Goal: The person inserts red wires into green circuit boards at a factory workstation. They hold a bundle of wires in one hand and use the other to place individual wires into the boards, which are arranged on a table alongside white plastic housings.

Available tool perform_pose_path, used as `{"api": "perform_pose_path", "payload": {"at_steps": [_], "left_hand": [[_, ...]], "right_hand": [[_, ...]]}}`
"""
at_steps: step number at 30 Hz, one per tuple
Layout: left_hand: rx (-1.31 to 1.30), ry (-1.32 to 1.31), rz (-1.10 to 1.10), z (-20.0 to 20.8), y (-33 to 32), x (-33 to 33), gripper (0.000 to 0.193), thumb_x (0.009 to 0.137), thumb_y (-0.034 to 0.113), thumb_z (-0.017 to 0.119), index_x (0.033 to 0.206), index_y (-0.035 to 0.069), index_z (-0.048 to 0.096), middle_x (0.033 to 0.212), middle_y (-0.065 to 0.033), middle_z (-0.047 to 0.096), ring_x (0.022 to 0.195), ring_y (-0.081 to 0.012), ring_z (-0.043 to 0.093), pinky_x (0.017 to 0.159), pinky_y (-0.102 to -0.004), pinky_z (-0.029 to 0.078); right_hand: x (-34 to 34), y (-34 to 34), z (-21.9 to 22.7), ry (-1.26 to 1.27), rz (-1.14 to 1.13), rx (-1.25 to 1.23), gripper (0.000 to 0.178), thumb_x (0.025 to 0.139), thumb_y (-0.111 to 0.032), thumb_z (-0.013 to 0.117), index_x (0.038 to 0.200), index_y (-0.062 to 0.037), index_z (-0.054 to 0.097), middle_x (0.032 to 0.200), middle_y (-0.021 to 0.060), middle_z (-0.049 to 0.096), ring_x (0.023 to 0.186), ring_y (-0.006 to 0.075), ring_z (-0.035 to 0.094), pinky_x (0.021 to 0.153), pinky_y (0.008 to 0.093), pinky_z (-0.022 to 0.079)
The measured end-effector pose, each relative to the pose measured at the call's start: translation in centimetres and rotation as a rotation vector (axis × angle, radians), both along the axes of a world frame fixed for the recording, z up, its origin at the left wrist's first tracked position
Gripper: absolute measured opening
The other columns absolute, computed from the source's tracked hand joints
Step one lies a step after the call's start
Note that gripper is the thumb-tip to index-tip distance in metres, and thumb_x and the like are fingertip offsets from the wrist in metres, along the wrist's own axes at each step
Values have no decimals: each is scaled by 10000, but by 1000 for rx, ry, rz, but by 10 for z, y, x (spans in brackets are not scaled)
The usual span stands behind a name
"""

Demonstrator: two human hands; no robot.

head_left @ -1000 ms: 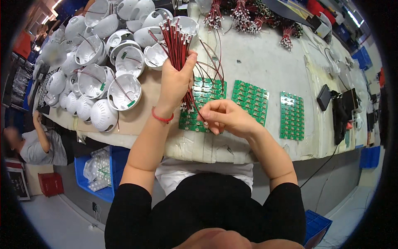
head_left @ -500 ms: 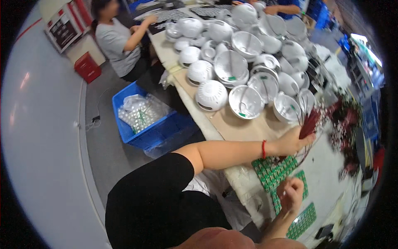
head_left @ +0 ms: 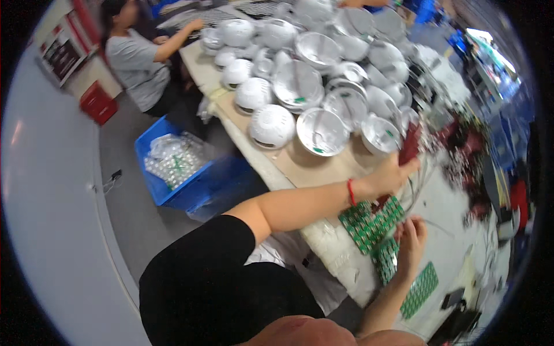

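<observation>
My left hand (head_left: 385, 175) reaches across the table, closed around a bundle of dark red wires (head_left: 410, 144). The loose ends of the wires hang down beside my fingers. Closer to me, my right hand (head_left: 411, 239) is raised with bent fingers near those hanging ends. Whatever may be between its fingertips is too small to make out. Under and beside my hands lie green circuit board panels (head_left: 369, 228), made up of many small boards. Another green panel (head_left: 420, 291) lies beside my right forearm.
White dome-shaped housings (head_left: 322, 131) are piled over the far part of the table (head_left: 329, 248). More dark red wires with white connectors (head_left: 461, 155) lie at the right. A blue bin (head_left: 173, 199) with bagged parts stands on the floor at left. Another person (head_left: 135, 63) works at the far left.
My right hand has moved up and a little right, closer to the hanging wire ends. My left hand keeps its hold on the wire bundle. The whole view has shifted slightly.
</observation>
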State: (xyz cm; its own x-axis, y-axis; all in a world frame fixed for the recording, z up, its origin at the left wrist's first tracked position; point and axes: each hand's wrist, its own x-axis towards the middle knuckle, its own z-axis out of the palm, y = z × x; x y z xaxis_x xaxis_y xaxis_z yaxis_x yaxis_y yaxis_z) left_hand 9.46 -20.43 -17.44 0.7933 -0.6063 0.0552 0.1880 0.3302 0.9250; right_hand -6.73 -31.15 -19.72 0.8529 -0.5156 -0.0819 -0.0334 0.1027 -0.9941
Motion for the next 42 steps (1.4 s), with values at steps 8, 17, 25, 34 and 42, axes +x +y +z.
{"api": "perform_pose_path", "payload": {"at_steps": [8, 17, 25, 34, 42], "left_hand": [[-42, 115, -124, 6, 0, 2, 221, 889, 291, 590, 869, 72, 560, 482, 53, 384, 346, -39, 336, 329, -211, 254], [-49, 71, -147, 11, 3, -4, 224, 908, 246, 556, 930, 22, 551, 523, 52, 347, 347, -44, 312, 323, -212, 234], [-57, 59, -175, 10, 2, -3, 214, 925, 238, 529, 944, 25, 546, 509, 53, 347, 335, -46, 309, 315, -214, 233], [-69, 56, -157, 9, 4, 0, 209, 923, 232, 530, 920, 23, 541, 502, 50, 357, 333, -47, 324, 313, -214, 239], [-112, 58, -180, 11, 2, -1, 223, 924, 244, 528, 905, 22, 535, 484, 52, 352, 319, -52, 324, 311, -215, 237]], "right_hand": [[12, -12, -28, 23, -197, -607, 151, 863, -123, 592, 852, 25, 567, 686, 16, 565, 581, 59, 464, 524, 223, 384], [19, -1, -24, 17, -125, -880, 119, 794, -99, 647, 830, 12, 623, 739, 102, 549, 567, 193, 520, 542, 304, 417], [24, -4, -34, 75, -107, -934, 121, 791, -110, 646, 823, 4, 617, 748, 105, 506, 585, 227, 518, 567, 328, 422], [25, 3, -31, 83, -130, -1042, 103, 799, -102, 627, 812, -6, 593, 778, 138, 516, 655, 303, 548, 593, 381, 435], [26, -5, -33, 72, -113, -944, 109, 772, -75, 662, 776, 11, 593, 693, 109, 464, 574, 226, 484, 551, 328, 402]]}}
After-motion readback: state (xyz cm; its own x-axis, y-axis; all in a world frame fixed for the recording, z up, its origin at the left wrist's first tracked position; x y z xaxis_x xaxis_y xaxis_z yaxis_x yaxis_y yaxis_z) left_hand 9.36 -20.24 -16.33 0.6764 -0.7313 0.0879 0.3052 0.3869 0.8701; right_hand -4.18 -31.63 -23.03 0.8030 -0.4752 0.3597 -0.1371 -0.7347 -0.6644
